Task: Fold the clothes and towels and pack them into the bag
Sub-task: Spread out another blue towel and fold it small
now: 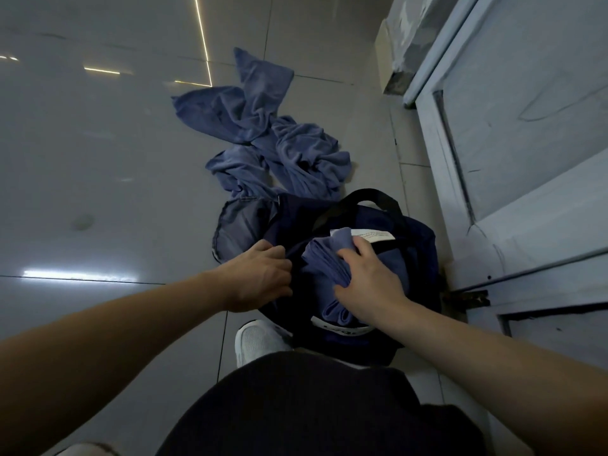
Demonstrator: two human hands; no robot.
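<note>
A dark navy bag (418, 238) stands open on the floor beside the door, its black handle arched over the mouth. My left hand (260, 278) grips the bag's left rim. My right hand (365, 278) holds a folded blue towel (324, 258) in the mouth of the bag, fingers curled over its top. A white label lies inside the bag just beyond the towel. Beyond the bag, crumpled blue cloths (273, 139) lie spread on the floor. A grey garment (240, 222) lies flat against the bag's left side.
A pale blue door (526, 159) stands at the right, close against the bag. The floor is glossy grey tile (98, 159). My white shoe (256, 340) is planted just in front of the bag, and my dark clothing fills the bottom of the view.
</note>
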